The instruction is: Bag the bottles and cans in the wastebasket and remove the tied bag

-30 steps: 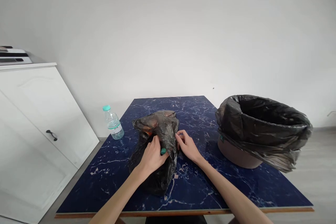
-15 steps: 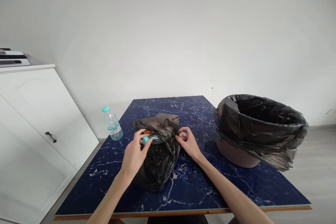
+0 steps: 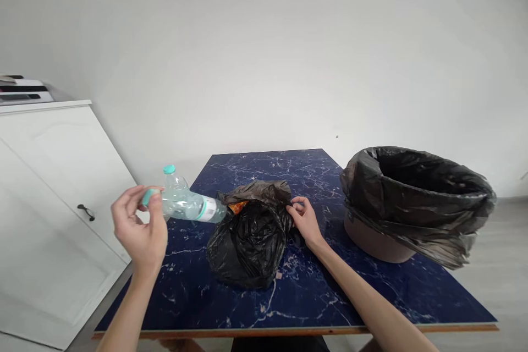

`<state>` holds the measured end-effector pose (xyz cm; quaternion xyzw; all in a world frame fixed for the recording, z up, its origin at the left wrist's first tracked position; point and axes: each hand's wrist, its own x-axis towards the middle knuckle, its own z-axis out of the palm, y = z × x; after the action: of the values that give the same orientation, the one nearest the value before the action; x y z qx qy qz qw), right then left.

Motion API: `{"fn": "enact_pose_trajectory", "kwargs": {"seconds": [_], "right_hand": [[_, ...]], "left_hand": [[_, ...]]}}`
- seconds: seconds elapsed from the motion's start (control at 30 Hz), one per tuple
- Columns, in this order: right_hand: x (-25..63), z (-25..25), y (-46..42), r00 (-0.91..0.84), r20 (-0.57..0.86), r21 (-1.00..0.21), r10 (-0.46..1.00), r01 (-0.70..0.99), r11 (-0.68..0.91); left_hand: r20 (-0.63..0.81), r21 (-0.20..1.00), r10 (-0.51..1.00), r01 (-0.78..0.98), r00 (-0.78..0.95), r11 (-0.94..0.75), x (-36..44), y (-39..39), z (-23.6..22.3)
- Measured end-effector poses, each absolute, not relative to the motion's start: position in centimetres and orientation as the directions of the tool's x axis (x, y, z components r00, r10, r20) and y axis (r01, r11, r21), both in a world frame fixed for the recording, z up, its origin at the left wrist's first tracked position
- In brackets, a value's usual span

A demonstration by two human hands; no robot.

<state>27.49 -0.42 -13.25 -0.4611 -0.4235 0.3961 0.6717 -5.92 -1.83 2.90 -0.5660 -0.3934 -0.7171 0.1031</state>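
Observation:
My left hand (image 3: 138, 228) pinches the teal-capped neck of a clear plastic bottle (image 3: 190, 206), held sideways in the air left of a black plastic bag (image 3: 251, 234). The bottle's base points toward the bag's mouth, where something orange (image 3: 237, 207) shows. My right hand (image 3: 304, 220) grips the bag's right edge, fingers closed on the plastic. The bag sits on a dark blue marbled table (image 3: 313, 280). A second clear bottle with a teal cap (image 3: 171, 175) stands behind the held one, mostly hidden by it.
A brown bin lined with a black bag (image 3: 412, 203) stands on the table's right side, its mouth open. A white cabinet with a black handle (image 3: 53, 198) is at the left, close to the table. A white wall is behind.
My left hand has pulled the clear bottle out of the black bag and swung it left and up. The right hand kept its hold on the bag's edge.

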Motion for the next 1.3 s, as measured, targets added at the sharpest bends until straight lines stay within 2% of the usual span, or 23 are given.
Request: {"fn": "enact_pose_trajectory", "kwargs": {"seconds": [0.07, 0.17, 0.37, 0.63, 0.87, 0.97, 1.03, 1.1, 1.13, 1.17, 1.2, 1.23, 1.3], "right_hand": [[27.5, -13.3, -0.4, 0.334, 0.197, -0.956, 0.922, -0.143, 0.257], [27.5, -13.5, -0.3, 0.342, 0.190, -0.957, 0.920, -0.146, 0.252], [27.6, -13.7, -0.2, 0.350, 0.178, -0.960, 0.920, -0.145, 0.241], [27.6, -13.6, -0.2, 0.351, 0.171, -0.962, 0.921, -0.143, 0.233], [27.5, -13.4, -0.5, 0.338, 0.161, -0.963, 0.927, -0.150, 0.222], [27.6, -13.3, -0.6, 0.335, 0.157, -0.965, 0.929, -0.148, 0.216], [27.6, -13.3, -0.6, 0.337, 0.154, -0.965, 0.929, -0.151, 0.215], [27.7, -13.3, -0.7, 0.340, 0.156, -0.963, 0.928, -0.155, 0.218], [27.6, -13.3, -0.7, 0.339, 0.157, -0.962, 0.927, -0.158, 0.221], [27.6, -13.3, -0.7, 0.338, 0.159, -0.961, 0.928, -0.161, 0.224], [27.5, -13.2, -0.7, 0.336, 0.161, -0.960, 0.928, -0.165, 0.226], [27.5, -13.2, -0.7, 0.333, 0.163, -0.959, 0.929, -0.169, 0.229], [27.3, -13.0, -0.8, 0.319, 0.166, -0.957, 0.933, -0.177, 0.231]], "left_hand": [[0.912, 0.404, 0.225, 0.649, -0.344, -0.645, -7.3, -1.0, 3.5], [0.915, 0.401, 0.224, 0.697, -0.336, -0.595, -9.1, 0.6, 3.7], [0.878, 0.432, 0.411, 0.773, -0.244, -0.465, -11.4, 3.5, 2.8], [0.849, 0.423, 0.487, 0.814, -0.203, -0.398, -12.4, 4.8, 2.1], [0.794, 0.476, 0.568, 0.802, -0.215, -0.361, -13.1, 5.1, 0.9], [0.857, 0.397, 0.486, 0.823, -0.173, -0.407, -12.8, 4.5, 0.4], [0.933, 0.281, 0.328, 0.863, -0.145, -0.419, -12.2, 3.6, -0.1], [0.983, 0.124, 0.179, 0.881, -0.045, -0.456, -10.9, 2.1, -0.9], [0.986, 0.032, 0.159, 0.859, 0.058, -0.511, -10.0, 1.2, -1.4], [0.957, -0.051, 0.200, 0.804, 0.209, -0.593, -9.0, 0.3, -2.0], [0.869, -0.093, 0.289, 0.707, 0.401, -0.701, -7.7, -0.5, -2.6], [0.724, -0.073, 0.390, 0.625, 0.569, -0.777, -6.4, -1.1, -3.3], [0.479, -0.015, 0.531, 0.611, 0.699, -0.792, -3.6, -1.7, -4.8]]}}
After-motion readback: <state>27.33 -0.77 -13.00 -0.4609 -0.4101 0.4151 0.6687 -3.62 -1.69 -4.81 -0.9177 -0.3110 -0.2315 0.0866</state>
